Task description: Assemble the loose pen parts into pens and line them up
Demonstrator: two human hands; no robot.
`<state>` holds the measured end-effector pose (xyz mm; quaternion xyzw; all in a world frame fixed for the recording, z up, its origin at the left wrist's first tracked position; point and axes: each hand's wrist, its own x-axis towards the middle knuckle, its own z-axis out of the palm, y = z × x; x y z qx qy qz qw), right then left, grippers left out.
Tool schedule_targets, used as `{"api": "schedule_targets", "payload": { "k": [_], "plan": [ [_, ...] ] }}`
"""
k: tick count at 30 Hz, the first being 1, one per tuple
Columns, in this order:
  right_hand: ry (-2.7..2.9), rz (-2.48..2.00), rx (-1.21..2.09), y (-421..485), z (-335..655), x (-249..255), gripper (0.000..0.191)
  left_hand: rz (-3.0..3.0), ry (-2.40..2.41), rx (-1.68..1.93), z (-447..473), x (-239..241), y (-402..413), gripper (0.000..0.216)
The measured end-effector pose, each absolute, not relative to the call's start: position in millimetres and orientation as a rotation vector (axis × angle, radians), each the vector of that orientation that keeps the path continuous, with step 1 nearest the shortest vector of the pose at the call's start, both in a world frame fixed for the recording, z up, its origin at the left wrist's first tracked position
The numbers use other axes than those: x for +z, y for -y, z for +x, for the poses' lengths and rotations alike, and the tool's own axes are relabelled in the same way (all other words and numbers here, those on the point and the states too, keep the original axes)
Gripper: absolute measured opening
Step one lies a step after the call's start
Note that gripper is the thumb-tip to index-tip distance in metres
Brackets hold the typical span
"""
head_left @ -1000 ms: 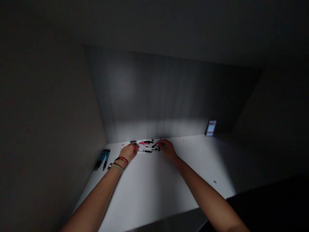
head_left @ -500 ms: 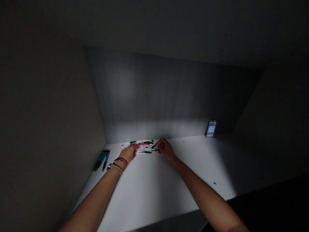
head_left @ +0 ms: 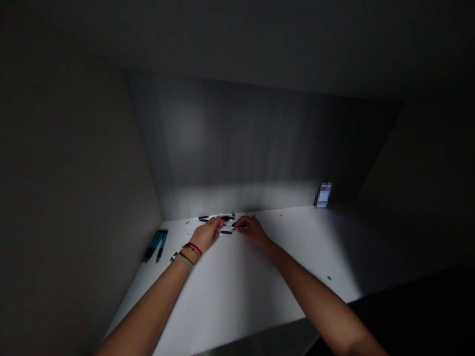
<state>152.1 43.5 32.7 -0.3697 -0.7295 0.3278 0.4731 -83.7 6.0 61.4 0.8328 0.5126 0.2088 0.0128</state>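
Observation:
Both my hands reach to the far edge of a white table [head_left: 237, 287], where several small pen parts [head_left: 217, 218], black, red and white, lie scattered near the back wall. My left hand [head_left: 208, 235], with bracelets at the wrist, has its fingers pinched on a red pen piece [head_left: 219, 228]. My right hand [head_left: 250, 228] is closed on a thin dark pen part [head_left: 237, 226] that points left toward the left hand. The two hands are a few centimetres apart, and the small parts are hard to tell apart in the dim light.
A few blue and black pens [head_left: 157, 244] lie together at the table's left edge by the side wall. A small blurred phone-like object [head_left: 323, 195] stands at the back right. Dark walls close in the table at the left and back. A small dark speck [head_left: 328, 278] lies at the right.
My left hand has moved right with the red piece, closing the gap to my right hand. My right hand has drawn slightly inward; the long red pen by it no longer shows.

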Motion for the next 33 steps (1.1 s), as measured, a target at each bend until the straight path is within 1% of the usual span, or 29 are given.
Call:
{"api": "schedule_targets", "payload": {
  "k": [5,10,13,21,33],
  "plan": [
    [1.739,-0.87,0.933,-42,151,35,0.03,2.596,-1.575,0.648,-80,65,-3,0.031],
    [1.538,-0.888,1.173,-40,143,28,0.041,2.604,-1.594,0.666,-78,67,-1,0.03],
    [1.459,-0.905,1.249,-39,140,26,0.045,2.606,-1.618,0.649,-77,67,-1,0.031],
    [1.452,-0.93,1.231,-44,139,22,0.045,2.615,-1.679,0.584,-76,66,-2,0.042],
    [1.519,-0.943,1.308,-39,131,16,0.036,2.658,-1.607,0.506,-61,72,9,0.038]
  ]
}}
